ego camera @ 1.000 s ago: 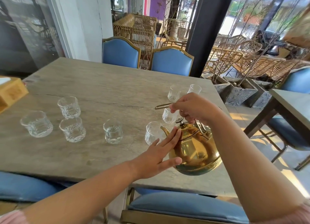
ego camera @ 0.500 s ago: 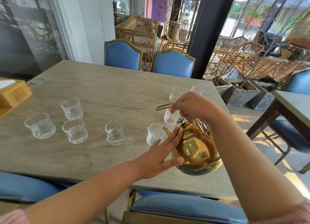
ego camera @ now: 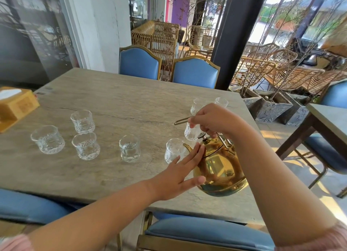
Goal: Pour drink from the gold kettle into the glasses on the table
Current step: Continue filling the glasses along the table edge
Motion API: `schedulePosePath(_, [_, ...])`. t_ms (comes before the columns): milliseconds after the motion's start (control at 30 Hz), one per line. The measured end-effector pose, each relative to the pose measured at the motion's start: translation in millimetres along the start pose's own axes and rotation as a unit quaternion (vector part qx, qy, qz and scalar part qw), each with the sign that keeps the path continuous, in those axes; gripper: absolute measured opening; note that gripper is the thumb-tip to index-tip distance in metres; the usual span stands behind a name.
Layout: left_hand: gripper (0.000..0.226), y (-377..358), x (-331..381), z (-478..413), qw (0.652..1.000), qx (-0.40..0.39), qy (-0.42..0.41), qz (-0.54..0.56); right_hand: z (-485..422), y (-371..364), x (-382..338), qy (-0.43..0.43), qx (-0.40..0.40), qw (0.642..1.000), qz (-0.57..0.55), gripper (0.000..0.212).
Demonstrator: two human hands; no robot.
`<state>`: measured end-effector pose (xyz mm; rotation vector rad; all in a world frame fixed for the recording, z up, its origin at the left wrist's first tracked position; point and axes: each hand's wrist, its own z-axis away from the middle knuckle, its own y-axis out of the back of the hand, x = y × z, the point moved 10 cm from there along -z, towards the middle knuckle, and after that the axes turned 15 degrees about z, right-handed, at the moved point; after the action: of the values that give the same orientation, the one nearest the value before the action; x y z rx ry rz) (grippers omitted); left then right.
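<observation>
The right hand (ego camera: pixel 216 119) keeps its grip curled tight round the wire handle (ego camera: pixel 180 120), with the loop end poking out past the knuckles. Under it the gold kettle (ego camera: pixel 221 168) hangs just off the counter (ego camera: pixel 122 100) near the front edge. It is tipped so that the spout (ego camera: pixel 187 146) leans at the rim of the nearest glass (ego camera: pixel 173 150). The left hand (ego camera: pixel 178 177) lies flat against the kettle's side, fingers straight and together and thumb low on the belly. It is steadying the kettle rather than holding it.

Over the last second almost nothing has moved. The tilt is the same, both hands are in the same places, and the spout is at the same glass. I see no stream from where I stand, and the glass is too clear to judge its level. My guess is that the pour here is either very slow or only about to start, so the task is holding at this glass.

A second glass (ego camera: pixel 189 134) stands just behind the spout, half hidden by the right hand, and two more far glasses (ego camera: pixel 197 106) sit beyond it. A middle glass (ego camera: pixel 130 150) seems to hold a little clear liquid. Three more form a left cluster (ego camera: pixel 86 146), well away from the kettle, and they look empty. A wooden box (ego camera: pixel 16 106) sits at the far left edge.
</observation>
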<state>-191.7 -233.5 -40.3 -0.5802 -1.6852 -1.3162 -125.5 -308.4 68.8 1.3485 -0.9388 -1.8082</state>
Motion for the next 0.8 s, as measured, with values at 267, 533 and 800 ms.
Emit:
schedulePosePath(267, [0.069,0.7,1.7,0.7,1.000,0.001,-0.005,0.000,-0.8,-0.2,-2.6,0.000,-0.001,1.000,0.012,0.026])
schedulePosePath(533, [0.071,1.2,0.4,0.6,1.000,0.003,-0.007,0.001,-3.6,-1.2,-7.8,0.011,0.001,0.999,0.037,0.024])
schedulePosePath(800, [0.071,2.5,0.8,1.4,1.000,0.005,-0.003,0.005,-3.8,-2.2,-9.7,0.013,-0.002,0.999,0.041,0.022])
